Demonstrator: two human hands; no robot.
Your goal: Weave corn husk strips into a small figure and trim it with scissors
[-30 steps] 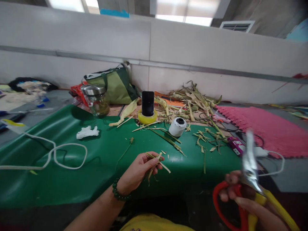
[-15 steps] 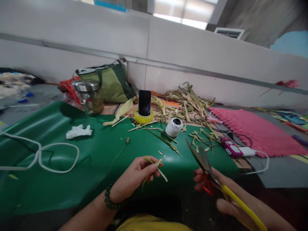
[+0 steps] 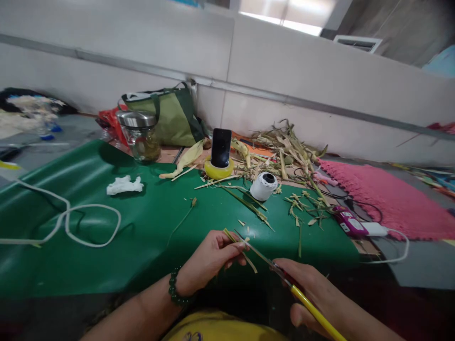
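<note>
My left hand [image 3: 227, 251] pinches a few pale green strips of dried husk [image 3: 250, 263] between thumb and fingers. In my right hand [image 3: 309, 289] is a pair of scissors [image 3: 261, 256] with a yellow handle and some red by the grip. The blades reach up to the husk strips at my left fingertips; whether they touch is hard to make out. A white spool of thread [image 3: 263, 186] stands beyond both hands. Small husk scraps [image 3: 302, 206] lie right of it, and a thin stem with a small knotted head [image 3: 185, 218] lies left of my left hand.
A phone [image 3: 221, 148] stands in a yellow ring holder [image 3: 219, 170] on the green mat [image 3: 149, 227]. Behind are a husk pile [image 3: 284, 142], a glass jar [image 3: 141, 142] and a green bag [image 3: 174, 118]. A white cable [image 3: 94, 206] loops at left; a purple power bank [image 3: 350, 221] sits right.
The scissors in my right hand have come left, from beside the spool to the husk strips at my left fingertips. A green strip now lies near the mat's front right. The view has shifted slightly.
</note>
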